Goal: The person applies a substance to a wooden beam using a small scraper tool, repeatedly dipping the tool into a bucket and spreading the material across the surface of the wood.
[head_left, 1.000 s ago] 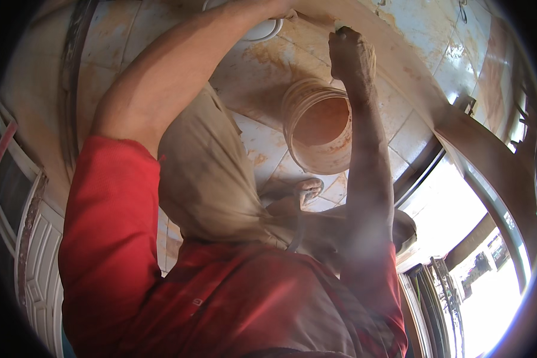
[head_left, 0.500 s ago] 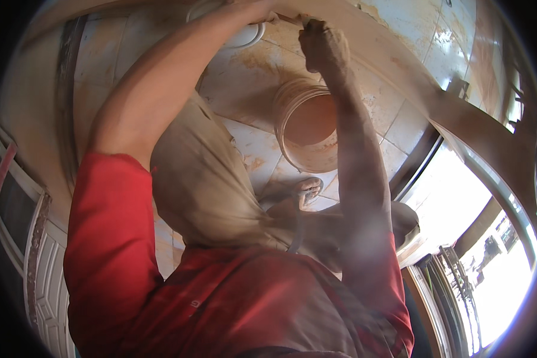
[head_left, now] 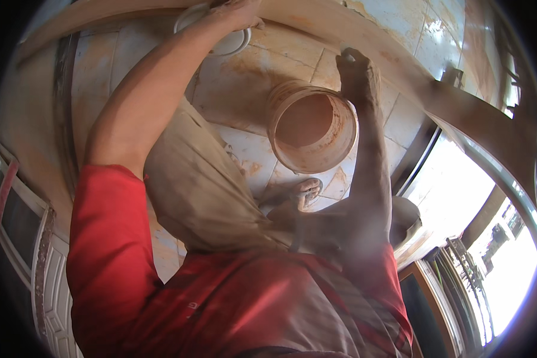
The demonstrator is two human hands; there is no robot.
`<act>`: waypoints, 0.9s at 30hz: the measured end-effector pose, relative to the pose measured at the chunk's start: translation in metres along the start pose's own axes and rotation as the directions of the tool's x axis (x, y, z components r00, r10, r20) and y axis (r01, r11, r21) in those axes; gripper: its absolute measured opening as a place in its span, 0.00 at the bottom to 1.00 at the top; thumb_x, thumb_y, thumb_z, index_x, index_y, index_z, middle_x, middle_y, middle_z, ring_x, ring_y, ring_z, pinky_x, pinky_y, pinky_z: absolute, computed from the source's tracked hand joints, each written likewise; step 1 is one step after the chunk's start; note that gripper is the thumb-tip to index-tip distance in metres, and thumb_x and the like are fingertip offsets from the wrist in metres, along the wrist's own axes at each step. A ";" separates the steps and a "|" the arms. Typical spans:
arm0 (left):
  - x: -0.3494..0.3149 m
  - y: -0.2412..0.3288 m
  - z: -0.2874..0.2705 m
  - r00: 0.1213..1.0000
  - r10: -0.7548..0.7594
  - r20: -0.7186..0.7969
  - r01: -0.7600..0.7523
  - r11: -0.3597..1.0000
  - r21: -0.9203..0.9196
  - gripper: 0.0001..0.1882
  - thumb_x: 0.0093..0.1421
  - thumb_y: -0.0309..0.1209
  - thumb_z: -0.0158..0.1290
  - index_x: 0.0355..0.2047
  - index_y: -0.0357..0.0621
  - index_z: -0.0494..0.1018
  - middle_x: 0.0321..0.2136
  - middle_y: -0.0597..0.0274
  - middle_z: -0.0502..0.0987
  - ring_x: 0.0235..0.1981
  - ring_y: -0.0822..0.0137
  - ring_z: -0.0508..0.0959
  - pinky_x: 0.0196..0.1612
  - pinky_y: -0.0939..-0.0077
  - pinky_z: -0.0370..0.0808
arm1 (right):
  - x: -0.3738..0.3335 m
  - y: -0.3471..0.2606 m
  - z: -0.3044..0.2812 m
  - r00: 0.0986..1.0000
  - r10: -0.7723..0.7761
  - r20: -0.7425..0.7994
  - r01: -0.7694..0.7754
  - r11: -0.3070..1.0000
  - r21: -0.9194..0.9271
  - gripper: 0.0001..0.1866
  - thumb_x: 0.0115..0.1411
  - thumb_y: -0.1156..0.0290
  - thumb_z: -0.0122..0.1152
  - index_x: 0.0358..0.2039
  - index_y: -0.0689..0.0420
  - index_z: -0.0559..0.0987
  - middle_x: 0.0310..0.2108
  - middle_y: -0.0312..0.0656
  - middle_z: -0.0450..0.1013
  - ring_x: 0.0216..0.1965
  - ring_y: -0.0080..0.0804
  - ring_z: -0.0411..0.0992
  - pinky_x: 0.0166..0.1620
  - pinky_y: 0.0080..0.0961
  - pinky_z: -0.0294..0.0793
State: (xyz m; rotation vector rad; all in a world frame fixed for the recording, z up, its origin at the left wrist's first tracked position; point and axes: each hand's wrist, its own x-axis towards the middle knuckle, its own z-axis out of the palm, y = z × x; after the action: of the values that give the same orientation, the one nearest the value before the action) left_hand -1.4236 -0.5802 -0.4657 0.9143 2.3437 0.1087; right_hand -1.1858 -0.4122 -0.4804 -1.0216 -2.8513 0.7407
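Near: bucket (head_left: 316,160) standing open, just left of right arm (head_left: 371,149); arm wanting clearance there. Beyond: right hand (head_left: 359,77) clenching beside beam (head_left: 322,21); anything gripped too blurred to tell. Farther, left: tub (head_left: 231,43) showing partly behind left arm (head_left: 179,77). Far: left hand (head_left: 241,15) overlapping beam, cannot tell if grasping. Beam running left to right. Step likely calling for left bracing, right tracking beam evenly.
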 end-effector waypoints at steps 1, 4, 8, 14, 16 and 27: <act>0.001 -0.003 0.008 0.999 0.011 -0.042 -0.009 0.999 0.043 0.56 0.55 0.39 0.69 0.75 0.46 0.46 0.55 0.33 0.75 0.60 0.38 0.74 0.62 0.46 0.71 | 0.002 -0.003 -0.002 1.000 -0.016 0.016 0.016 1.000 0.003 0.13 0.64 0.60 0.59 0.34 0.57 0.82 0.33 0.56 0.80 0.38 0.58 0.79 0.42 0.50 0.77; 0.025 -0.021 0.036 0.984 0.125 -0.128 -0.125 0.992 0.006 0.57 0.52 0.37 0.70 0.75 0.46 0.47 0.53 0.31 0.76 0.58 0.38 0.75 0.61 0.50 0.72 | 0.023 -0.008 -0.002 0.998 -0.060 0.036 0.060 0.998 0.016 0.13 0.64 0.61 0.58 0.34 0.57 0.82 0.30 0.55 0.80 0.36 0.57 0.79 0.41 0.49 0.78; 0.031 -0.024 0.041 0.975 0.168 -0.148 -0.173 0.985 -0.023 0.58 0.51 0.37 0.71 0.75 0.49 0.48 0.53 0.31 0.76 0.59 0.38 0.75 0.62 0.50 0.71 | 0.032 -0.007 -0.012 0.918 0.046 0.393 0.032 0.982 -0.189 0.14 0.62 0.62 0.57 0.38 0.59 0.83 0.19 0.54 0.76 0.23 0.47 0.79 0.33 0.42 0.77; 0.034 -0.015 0.043 0.986 0.128 -0.104 -0.119 0.989 0.091 0.59 0.52 0.42 0.71 0.76 0.51 0.45 0.58 0.37 0.74 0.61 0.39 0.73 0.63 0.49 0.71 | -0.048 0.000 -0.109 0.904 0.145 0.401 -0.153 0.988 -0.012 0.17 0.63 0.62 0.58 0.43 0.62 0.81 0.22 0.53 0.77 0.23 0.45 0.78 0.34 0.41 0.75; 0.027 -0.020 0.037 0.991 0.099 -0.087 -0.091 0.991 0.096 0.60 0.53 0.42 0.71 0.76 0.51 0.43 0.58 0.37 0.74 0.61 0.38 0.73 0.63 0.50 0.71 | -0.075 -0.005 -0.128 0.909 0.120 0.399 -0.149 0.988 0.042 0.14 0.65 0.64 0.56 0.42 0.61 0.82 0.26 0.54 0.78 0.30 0.50 0.78 0.40 0.43 0.75; -0.002 0.005 0.009 0.997 0.060 -0.056 -0.051 0.989 0.137 0.56 0.53 0.44 0.70 0.75 0.47 0.49 0.46 0.35 0.80 0.53 0.39 0.79 0.57 0.47 0.74 | -0.142 -0.017 -0.070 0.780 -0.231 0.581 0.335 0.939 -0.077 0.08 0.61 0.79 0.56 0.35 0.60 0.84 0.35 0.52 0.80 0.40 0.49 0.80 0.42 0.41 0.80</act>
State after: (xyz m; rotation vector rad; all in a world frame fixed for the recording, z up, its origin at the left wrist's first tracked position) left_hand -1.4143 -0.5785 -0.4709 1.0561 2.4053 -0.0011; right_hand -1.0717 -0.4795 -0.3917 -0.3810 -3.5194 0.8946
